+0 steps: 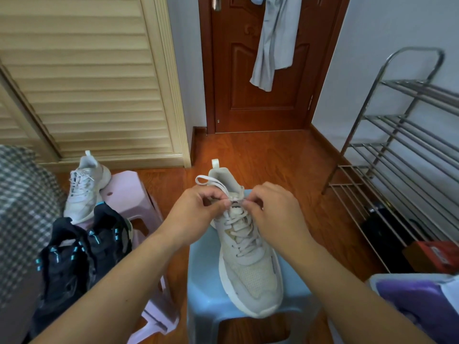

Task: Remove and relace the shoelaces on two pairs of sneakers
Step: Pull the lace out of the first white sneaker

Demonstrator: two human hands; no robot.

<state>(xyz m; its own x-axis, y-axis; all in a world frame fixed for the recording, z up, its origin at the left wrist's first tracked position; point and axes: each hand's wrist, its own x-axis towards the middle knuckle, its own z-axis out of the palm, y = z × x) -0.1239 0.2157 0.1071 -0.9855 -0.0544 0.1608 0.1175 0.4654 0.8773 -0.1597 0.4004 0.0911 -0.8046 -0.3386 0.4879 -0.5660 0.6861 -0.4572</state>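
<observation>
A cream sneaker [250, 264] stands on a light blue stool [206, 296], toe toward me, its white shoelace [238, 222] crossed through the eyelets. My left hand [196, 209] pinches the lace at the top of the tongue, and a loop of lace sticks up to its left. My right hand [270, 207] pinches the other end beside it. The matching cream sneaker [84, 189] lies laced on a pink stool [129, 194]. Two black sneakers [79, 252] with blue accents sit at the left, in front of the pink stool.
A metal shoe rack [402, 150] stands against the right wall, with dark things and a red box [432, 254] under it. A brown door [260, 70] with hanging cloth is ahead. A louvred cabinet [87, 83] is at the left. Checked fabric [22, 207] fills the left edge.
</observation>
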